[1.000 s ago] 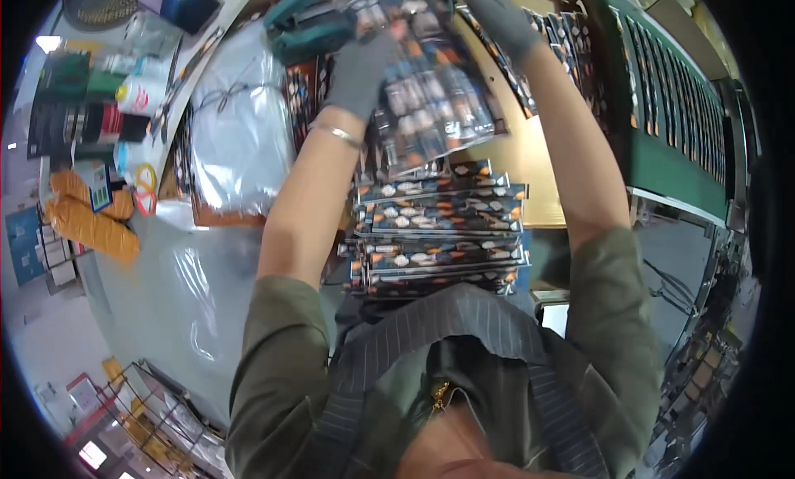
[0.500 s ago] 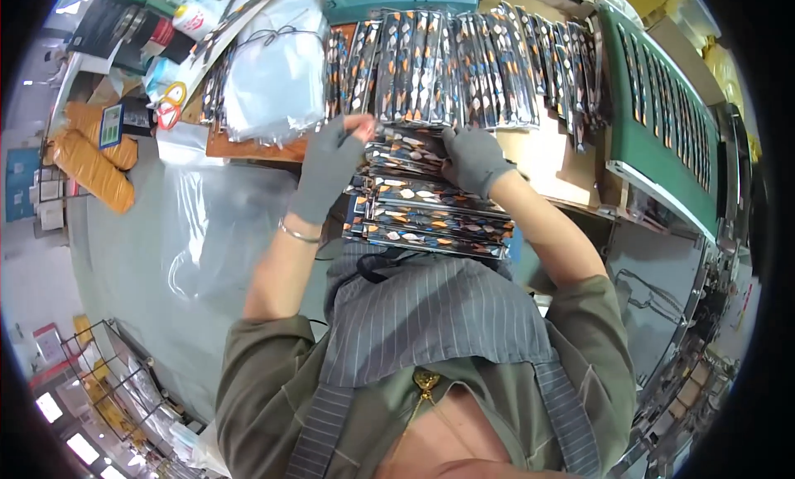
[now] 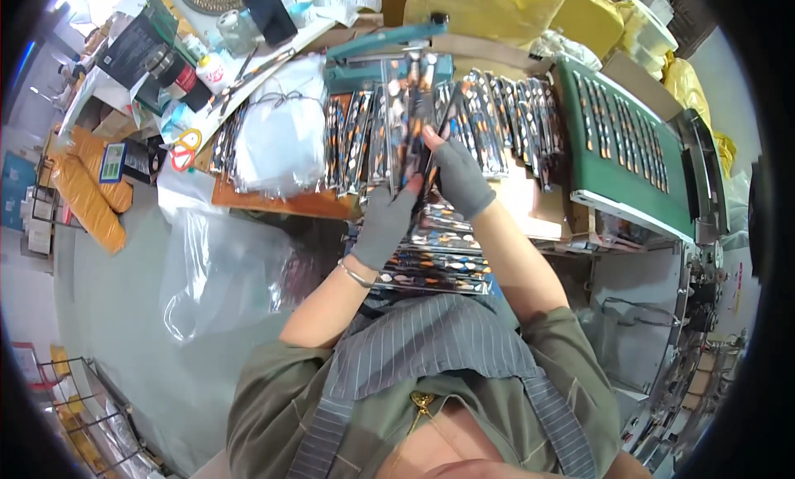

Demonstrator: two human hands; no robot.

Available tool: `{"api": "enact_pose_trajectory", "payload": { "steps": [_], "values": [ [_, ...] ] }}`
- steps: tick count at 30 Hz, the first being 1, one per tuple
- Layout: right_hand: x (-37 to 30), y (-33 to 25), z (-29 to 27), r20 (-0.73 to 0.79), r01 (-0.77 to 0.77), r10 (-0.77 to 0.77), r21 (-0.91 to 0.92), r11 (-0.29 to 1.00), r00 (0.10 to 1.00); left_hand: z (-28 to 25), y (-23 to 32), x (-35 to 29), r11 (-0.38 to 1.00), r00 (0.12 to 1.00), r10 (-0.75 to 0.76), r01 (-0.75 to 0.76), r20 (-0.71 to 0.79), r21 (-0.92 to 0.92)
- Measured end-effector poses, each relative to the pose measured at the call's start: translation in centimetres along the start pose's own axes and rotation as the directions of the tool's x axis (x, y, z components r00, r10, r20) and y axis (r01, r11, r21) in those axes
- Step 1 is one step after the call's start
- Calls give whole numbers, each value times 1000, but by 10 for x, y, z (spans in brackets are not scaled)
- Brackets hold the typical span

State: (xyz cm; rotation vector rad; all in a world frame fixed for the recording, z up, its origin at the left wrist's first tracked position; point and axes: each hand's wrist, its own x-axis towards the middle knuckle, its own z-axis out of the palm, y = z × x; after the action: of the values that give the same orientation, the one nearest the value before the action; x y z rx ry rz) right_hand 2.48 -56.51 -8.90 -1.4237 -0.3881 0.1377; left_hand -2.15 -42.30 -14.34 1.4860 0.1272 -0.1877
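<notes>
Upright between my hands stand several slim black packs (image 3: 416, 106) patterned with orange, white and blue, partly in clear plastic. My left hand (image 3: 386, 226), in a grey fingerless glove, grips their lower end. My right hand (image 3: 462, 177), gloved likewise, closes on their right side with the thumb pressed against them. Below the hands, more such packs (image 3: 439, 264) lie crosswise in a stack at my apron. Behind, a long row of the same packs (image 3: 530, 115) lines the table, partly hidden by the held ones.
A pile of clear plastic bags (image 3: 281, 144) lies left of the row, near orange-handled scissors (image 3: 185, 148). Behind the row is a teal long-armed device (image 3: 385, 42). A green board (image 3: 592, 177) carrying narrow strips stands at the right. Yellow sacks (image 3: 480, 15) are at the back.
Both hands have risen from the lap stack, lifting several packs upright, and have come closer together. The view has tilted, showing more of the table's back.
</notes>
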Motion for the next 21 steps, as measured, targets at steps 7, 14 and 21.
{"api": "enact_pose_trajectory", "payload": {
  "steps": [7,14,21],
  "values": [
    [8,-10,6,-128,-157,174,133,979,976,-9,35,-12,964,996,69,-81,-58,-255],
    [26,-8,-9,-210,-323,368,218,921,906,-44,30,5,987,997,-68,72,32,-146],
    [62,4,13,-168,-316,359,236,919,918,-48,37,10,970,989,-52,84,141,-227]
  ]
}}
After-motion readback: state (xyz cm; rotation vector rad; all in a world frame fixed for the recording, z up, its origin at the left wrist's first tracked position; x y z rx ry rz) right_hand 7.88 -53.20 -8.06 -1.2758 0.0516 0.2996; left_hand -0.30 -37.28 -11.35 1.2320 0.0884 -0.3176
